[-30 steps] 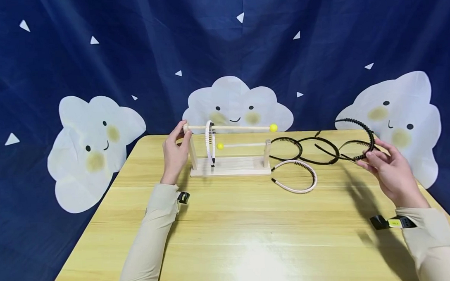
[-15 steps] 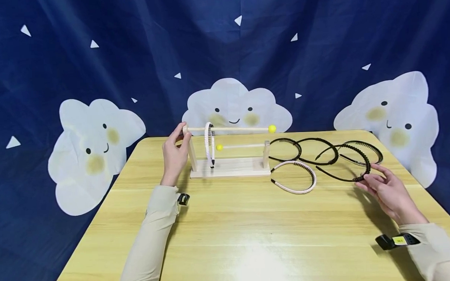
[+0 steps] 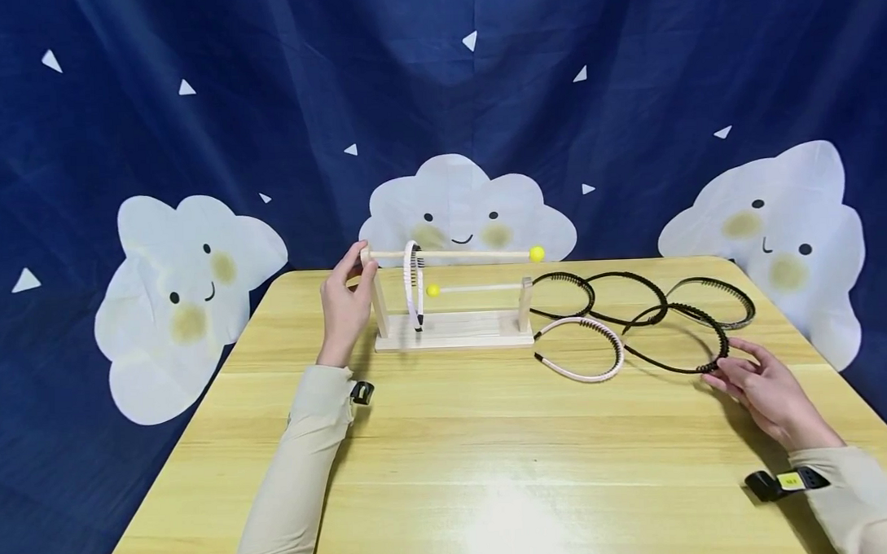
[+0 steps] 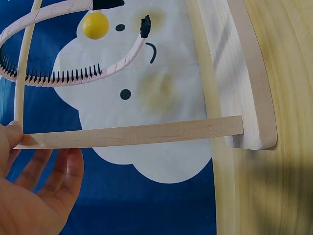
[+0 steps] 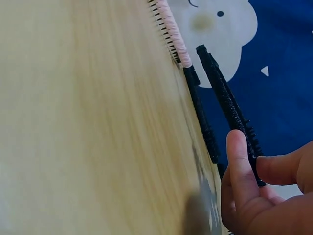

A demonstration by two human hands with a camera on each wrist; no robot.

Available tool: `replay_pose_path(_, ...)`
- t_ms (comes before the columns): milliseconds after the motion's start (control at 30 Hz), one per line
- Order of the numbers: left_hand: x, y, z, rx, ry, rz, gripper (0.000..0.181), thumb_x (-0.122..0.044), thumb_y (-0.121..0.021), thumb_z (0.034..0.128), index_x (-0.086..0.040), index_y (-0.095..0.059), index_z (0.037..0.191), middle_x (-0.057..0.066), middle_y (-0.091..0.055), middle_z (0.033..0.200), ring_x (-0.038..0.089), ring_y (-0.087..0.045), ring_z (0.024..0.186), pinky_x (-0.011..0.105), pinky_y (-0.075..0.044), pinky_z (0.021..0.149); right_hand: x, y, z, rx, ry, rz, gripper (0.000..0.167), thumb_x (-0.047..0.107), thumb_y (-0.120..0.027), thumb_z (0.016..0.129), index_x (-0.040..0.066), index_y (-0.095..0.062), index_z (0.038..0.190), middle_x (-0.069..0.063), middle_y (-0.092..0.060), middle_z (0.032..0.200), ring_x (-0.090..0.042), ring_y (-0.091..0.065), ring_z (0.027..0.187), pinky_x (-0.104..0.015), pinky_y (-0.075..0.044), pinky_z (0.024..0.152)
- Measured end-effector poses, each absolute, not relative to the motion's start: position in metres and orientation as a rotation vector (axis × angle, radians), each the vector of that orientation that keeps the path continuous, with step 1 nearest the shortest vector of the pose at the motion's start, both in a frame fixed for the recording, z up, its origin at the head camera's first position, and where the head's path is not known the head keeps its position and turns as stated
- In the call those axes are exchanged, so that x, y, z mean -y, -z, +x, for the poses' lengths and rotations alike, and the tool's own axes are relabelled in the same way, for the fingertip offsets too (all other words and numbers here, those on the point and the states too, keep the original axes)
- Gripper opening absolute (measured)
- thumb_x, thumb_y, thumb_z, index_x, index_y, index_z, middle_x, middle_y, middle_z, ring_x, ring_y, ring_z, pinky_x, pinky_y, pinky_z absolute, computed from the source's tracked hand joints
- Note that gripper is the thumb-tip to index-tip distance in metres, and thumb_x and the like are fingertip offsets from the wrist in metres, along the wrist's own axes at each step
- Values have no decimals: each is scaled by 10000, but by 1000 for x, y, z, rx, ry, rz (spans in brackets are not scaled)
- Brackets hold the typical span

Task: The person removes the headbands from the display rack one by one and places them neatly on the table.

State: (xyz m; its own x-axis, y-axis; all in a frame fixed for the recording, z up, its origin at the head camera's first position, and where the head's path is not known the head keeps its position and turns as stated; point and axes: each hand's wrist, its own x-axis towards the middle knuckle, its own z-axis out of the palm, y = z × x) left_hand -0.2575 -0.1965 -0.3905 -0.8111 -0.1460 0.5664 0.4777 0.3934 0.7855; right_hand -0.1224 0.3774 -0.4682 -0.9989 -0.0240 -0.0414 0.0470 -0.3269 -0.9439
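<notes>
My left hand (image 3: 345, 309) grips the top of the left post of a wooden stand (image 3: 456, 329); the left wrist view shows thumb and fingers around the end of this post (image 4: 146, 133). A pale pink toothed headband (image 3: 409, 286) hangs on the stand's upper rod, near that hand. My right hand (image 3: 770, 400) pinches the right side of a black headband (image 3: 724, 342) between thumb and fingers. In the right wrist view this black headband (image 5: 222, 100) is tilted and appears slightly above the table.
Right of the stand lie a pale pink headband (image 3: 619, 352), two black ones (image 3: 589, 292) and a dark one (image 3: 751, 303) farther right. Yellow balls (image 3: 536, 254) cap the stand's rods. A blue cloud-patterned curtain (image 3: 437, 81) hangs behind the table (image 3: 449, 440).
My right hand has come down and nearer with the black headband, which has turned from raised to nearly flat and away from the dark headband. The left hand keeps its grip.
</notes>
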Motion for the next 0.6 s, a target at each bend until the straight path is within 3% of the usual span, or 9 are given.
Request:
replay_pose_path(200,197,391,-258,2092,1441,-282,387,-237,-635,1032,-137,-636,1405,155,-712,1198,308,-680,1066,495,-583,852,-379,472,-123,-1815,2495,58,347,-103,-446,1034,148,-378,1263,-30,-638,952,-138,-703,861,-251,-597,811)
replay_pose_path(467,198,393,-259,2093,1422,-284,399,-301,-632,1030,-165,-640,1406,128,-719,1195,246,-686,1053,208,-545,780,-377,472,-122,-1860,2455,87,339,-92,-465,1034,154,-389,1255,-26,-648,935,-137,-713,846,-251,-599,797)
replay_pose_path(600,198,394,-260,2088,1432,-286,395,-294,-634,1030,-172,-641,1405,133,-720,1193,258,-685,1055,300,-571,806,-377,472,-123,-1859,2436,100,319,-93,-471,1031,126,-381,1244,-32,-670,936,-152,-744,837,-248,-598,795)
